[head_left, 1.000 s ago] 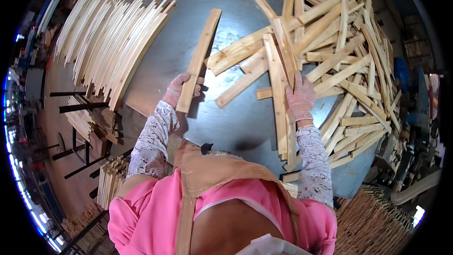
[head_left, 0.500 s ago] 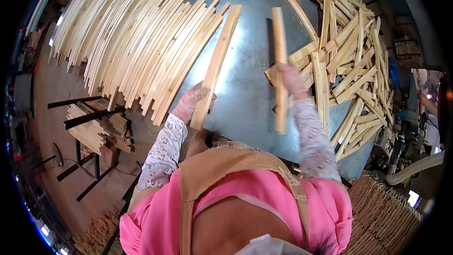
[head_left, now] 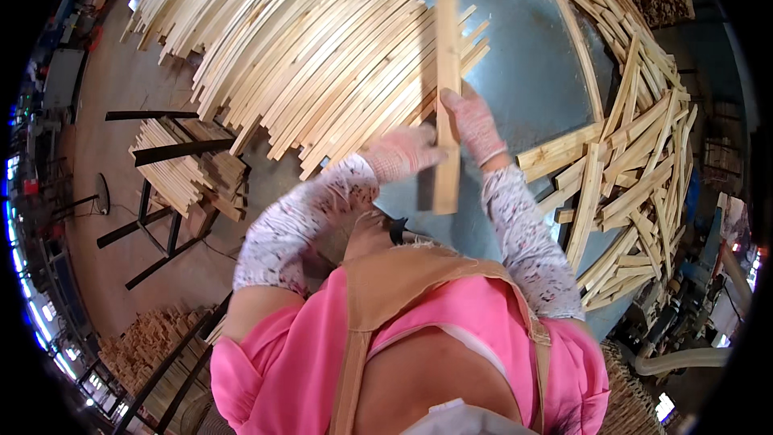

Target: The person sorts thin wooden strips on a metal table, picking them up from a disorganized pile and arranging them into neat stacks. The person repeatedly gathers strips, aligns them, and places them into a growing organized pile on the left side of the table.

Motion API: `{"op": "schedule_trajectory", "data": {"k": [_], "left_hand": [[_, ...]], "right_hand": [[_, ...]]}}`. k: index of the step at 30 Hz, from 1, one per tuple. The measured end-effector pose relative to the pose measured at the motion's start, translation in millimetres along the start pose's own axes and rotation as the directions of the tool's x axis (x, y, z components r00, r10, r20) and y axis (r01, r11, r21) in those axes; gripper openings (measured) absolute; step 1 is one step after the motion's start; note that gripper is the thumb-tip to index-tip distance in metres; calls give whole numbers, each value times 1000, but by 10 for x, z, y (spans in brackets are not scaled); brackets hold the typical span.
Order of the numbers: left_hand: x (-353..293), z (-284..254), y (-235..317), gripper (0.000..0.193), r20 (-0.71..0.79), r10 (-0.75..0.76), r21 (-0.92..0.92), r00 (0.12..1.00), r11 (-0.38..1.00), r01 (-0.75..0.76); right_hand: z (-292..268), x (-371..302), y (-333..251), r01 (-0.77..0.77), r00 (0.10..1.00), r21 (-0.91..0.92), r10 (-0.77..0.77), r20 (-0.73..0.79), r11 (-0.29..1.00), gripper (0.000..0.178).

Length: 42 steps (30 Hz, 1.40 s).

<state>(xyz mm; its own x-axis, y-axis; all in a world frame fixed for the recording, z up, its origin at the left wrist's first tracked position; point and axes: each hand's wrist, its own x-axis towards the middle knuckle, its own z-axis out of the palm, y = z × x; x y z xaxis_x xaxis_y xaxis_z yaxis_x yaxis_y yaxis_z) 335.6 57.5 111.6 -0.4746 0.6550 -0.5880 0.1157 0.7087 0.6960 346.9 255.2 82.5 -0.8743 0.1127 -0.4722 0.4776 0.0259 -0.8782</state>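
A flat pale wooden slat (head_left: 448, 40) stands out lengthwise in front of me above the metal table (head_left: 523, 64). My right hand (head_left: 475, 127), in a pinkish work glove, grips it by its right edge, thumb on top. My left hand (head_left: 403, 151), gloved alike and slightly blurred, is at the slat's lower left side with its fingers stretched toward that edge. Whether the fingertips touch it, I cannot tell. Left of the held slat, a row of slats (head_left: 322, 72) lies side by side, slanting, with uneven ends. The slat hides part of the row's right end.
A jumbled heap of slats (head_left: 636, 169) covers the table's right side, and one long strip (head_left: 576, 40) lies beyond it. At lower left, a black metal stand (head_left: 173, 225) is beside a smaller stack of slats (head_left: 177, 165). A pale hose (head_left: 680, 361) runs at far right.
The slat in my right hand has moved left, toward the row. My left hand no longer grips its own slat and has moved right. The view has shifted, placing the row farther right.
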Motion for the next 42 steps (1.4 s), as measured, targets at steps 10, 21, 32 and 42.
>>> {"op": "schedule_trajectory", "data": {"k": [10, 21, 32, 42], "left_hand": [[139, -1659, -1046, 43, -576, 81, 558, 813, 766, 319], [-384, -1801, -2614, 69, -916, 29, 378, 399, 394, 838], [2052, 998, 972, 68, -294, 702, 544, 649, 681, -490], [3576, 1666, 2698, 59, 88, 569, 787, 818, 464, -408]], "right_hand": [[-185, 93, -481, 421, 796, -741, -605, 26, 523, 51], [-2755, -1326, 1184, -604, 620, -562, -109, -777, 565, 71], [-3494, -3048, 2420, -798, 518, -413, 150, -842, 440, 106], [-3214, -3983, 2446, -465, 713, -327, 128, -690, 823, 105]]}}
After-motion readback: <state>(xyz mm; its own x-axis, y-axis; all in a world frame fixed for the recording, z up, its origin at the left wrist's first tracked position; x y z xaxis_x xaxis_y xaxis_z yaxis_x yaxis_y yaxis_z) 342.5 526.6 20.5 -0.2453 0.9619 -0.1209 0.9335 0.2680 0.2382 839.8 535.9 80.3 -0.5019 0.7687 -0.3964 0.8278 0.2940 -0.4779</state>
